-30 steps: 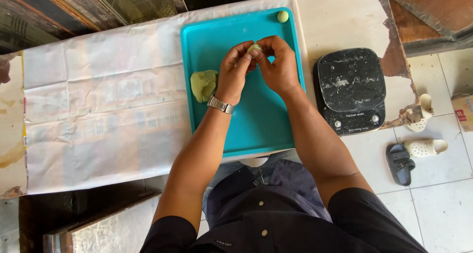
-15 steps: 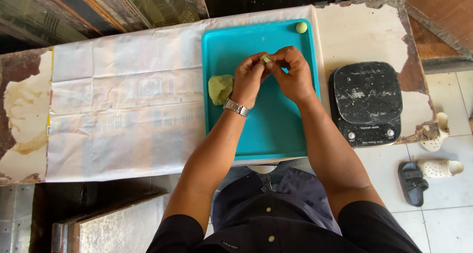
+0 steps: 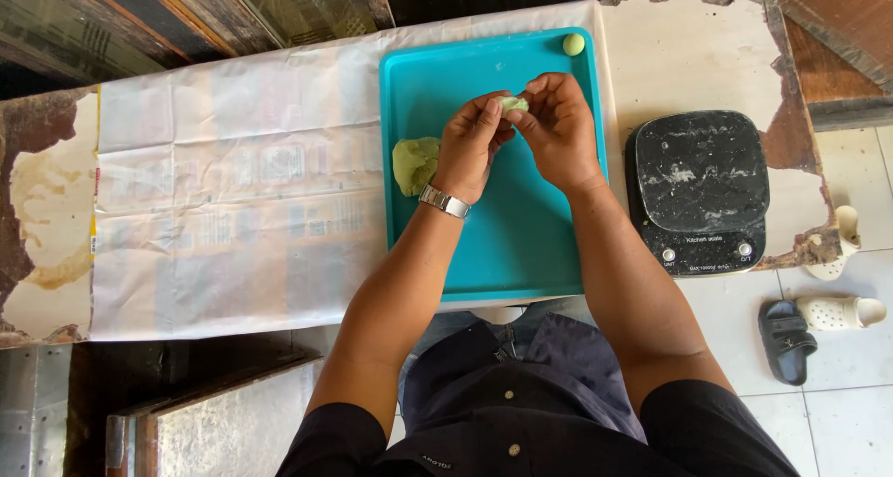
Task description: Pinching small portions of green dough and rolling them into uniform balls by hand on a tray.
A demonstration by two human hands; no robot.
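Both hands stay raised over the teal tray (image 3: pixel 521 245) at frame centre, as half a second earlier: left hand (image 3: pixel 473 142) and right hand (image 3: pixel 558 128), fingers pinched narrow, hold one small green dough piece (image 3: pixel 512 104). One dough lump (image 3: pixel 414 165) lies left, one ball (image 3: pixel 574 44) upper right, one black kitchen scale (image 3: pixel 699 191) on the desk.

Below the hands (image 3: pixel 516 128) the teal tray (image 3: pixel 521 245) lies bare and open, while a green dough lump (image 3: pixel 415 164) sits just left of them, a small green ball (image 3: pixel 574 44) sits above right, and a black scale (image 3: pixel 699 191) blocks the counter (image 3: pixel 670 59) farther right.
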